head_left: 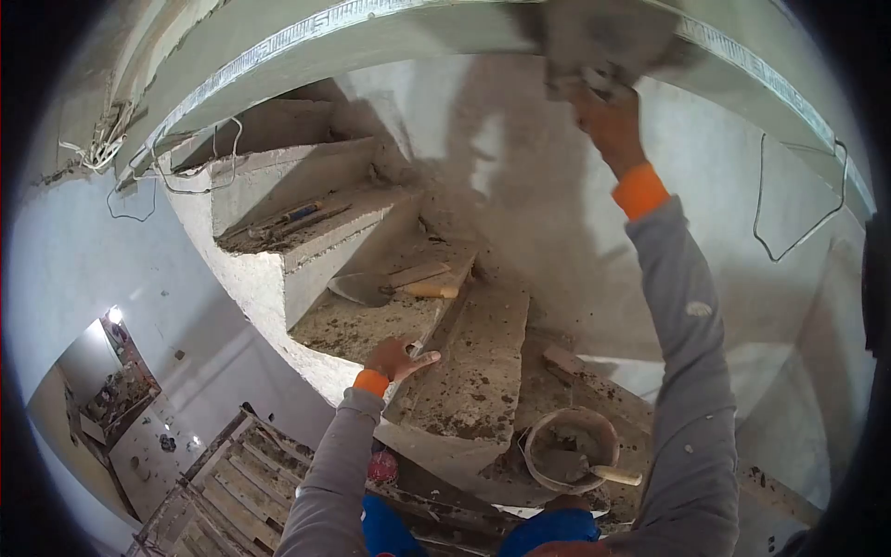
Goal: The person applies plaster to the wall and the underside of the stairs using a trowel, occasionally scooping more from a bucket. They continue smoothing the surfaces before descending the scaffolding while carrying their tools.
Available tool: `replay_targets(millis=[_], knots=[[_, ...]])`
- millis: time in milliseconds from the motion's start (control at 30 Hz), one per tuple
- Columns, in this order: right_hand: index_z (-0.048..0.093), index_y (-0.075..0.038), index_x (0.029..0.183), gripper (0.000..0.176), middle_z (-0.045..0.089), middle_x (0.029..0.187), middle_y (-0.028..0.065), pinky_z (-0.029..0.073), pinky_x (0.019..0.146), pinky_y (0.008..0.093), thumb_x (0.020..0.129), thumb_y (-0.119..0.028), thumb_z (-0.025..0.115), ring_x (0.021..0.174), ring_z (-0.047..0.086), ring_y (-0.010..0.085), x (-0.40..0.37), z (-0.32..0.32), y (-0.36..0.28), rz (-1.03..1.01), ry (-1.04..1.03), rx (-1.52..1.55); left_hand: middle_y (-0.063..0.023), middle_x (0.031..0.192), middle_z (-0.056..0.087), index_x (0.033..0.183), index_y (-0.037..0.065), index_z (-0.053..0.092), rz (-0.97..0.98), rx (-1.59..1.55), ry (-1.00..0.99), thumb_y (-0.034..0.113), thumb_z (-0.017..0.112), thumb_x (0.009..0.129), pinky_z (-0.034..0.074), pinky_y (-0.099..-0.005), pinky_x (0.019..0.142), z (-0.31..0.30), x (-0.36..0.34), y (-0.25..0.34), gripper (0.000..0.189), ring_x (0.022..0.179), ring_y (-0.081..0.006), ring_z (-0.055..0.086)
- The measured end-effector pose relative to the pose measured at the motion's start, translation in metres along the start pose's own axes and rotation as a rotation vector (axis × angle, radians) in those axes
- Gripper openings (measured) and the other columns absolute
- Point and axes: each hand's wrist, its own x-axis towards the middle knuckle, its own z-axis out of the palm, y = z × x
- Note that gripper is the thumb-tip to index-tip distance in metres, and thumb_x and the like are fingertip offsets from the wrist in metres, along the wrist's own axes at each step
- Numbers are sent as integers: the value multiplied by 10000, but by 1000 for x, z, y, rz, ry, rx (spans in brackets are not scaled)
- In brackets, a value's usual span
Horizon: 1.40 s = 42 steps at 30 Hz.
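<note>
My right hand [608,116] is raised high and wrapped round the back of a flat, blurred float or trowel [613,37], which lies against the plastered beam [427,32] overhead. Lower down, my left hand [401,360] rests on the edge of a concrete step [371,325], its thumb apart from the other fingers and nothing held. Just above it on that step lies a trowel with a wooden handle [432,291]. A bucket of mortar [571,450] stands below my right arm, with a wooden-handled tool [614,475] in it.
Debris-strewn steps [316,218] climb to the upper left, with hand tools [297,215] on one. Bent wires hang from the beam, one loop [798,251] at the right. Wooden slats [241,483] stand at lower left beside a drop to a lower floor. A plastered wall [557,204] rises behind.
</note>
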Motion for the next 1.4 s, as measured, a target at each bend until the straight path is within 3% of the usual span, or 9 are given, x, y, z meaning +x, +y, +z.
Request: replay_targets(millis=[433,733,900,1000,1100,1300,1333,1367,1400], knots=[[602,82,838,124,498,629,27,342,496,241,830,-21,533,500,390,96,13,-148,20,-47,189,454,-206,944,661,1268,37,527,129,17,78,787,538,674,474,-439,872,2,-2,0,957,953,-343,627],[637,-23,836,97,511,661,-6,340,472,236,852,-97,576,549,438,82,40,29,41,50,-126,166,-215,989,651,1283,40,507,137,53,74,777,541,683,471,-436,886,-2,-6,-5,951,976,-341,618],[659,-109,888,102,628,757,79,463,582,358,824,-166,604,659,587,217,47,205,36,-1209,40,-877,-215,1012,648,1296,49,492,134,14,4,754,573,683,464,-446,895,-10,-7,-5,937,1004,-354,603],[662,-64,807,164,666,761,160,506,667,421,744,-215,647,690,640,326,26,289,-9,-88,-221,-22,-189,798,663,1344,72,445,169,27,85,791,546,667,494,-442,842,6,6,-18,993,844,-313,648],[611,-96,731,79,595,698,-22,474,662,306,804,-125,605,700,587,132,19,315,-24,12,-104,22,-184,736,659,1358,59,420,260,87,212,771,581,660,508,-434,803,20,16,-29,1010,791,-294,654],[623,-88,899,166,639,902,130,445,725,442,803,-223,612,832,599,311,27,224,24,-737,527,-706,-106,521,583,1367,31,400,186,43,56,759,595,661,528,-409,750,6,7,-17,1032,565,-245,625],[622,-96,910,162,628,911,124,433,722,458,807,-220,606,849,586,314,17,189,25,-473,335,-446,-100,505,571,1370,32,397,171,73,51,763,589,662,529,-406,747,2,5,-15,1035,546,-239,617],[622,-94,906,144,616,870,104,430,691,429,828,-210,589,799,577,275,19,148,37,-508,309,-609,-198,957,659,1294,61,497,114,43,-13,793,591,617,494,-437,839,-4,2,-10,1001,926,-328,633],[622,-91,902,132,604,829,85,427,660,399,850,-201,572,750,567,236,21,108,49,-552,288,-767,-169,798,619,1322,56,462,132,49,2,790,583,630,504,-426,815,-2,3,-11,1016,801,-296,625]])
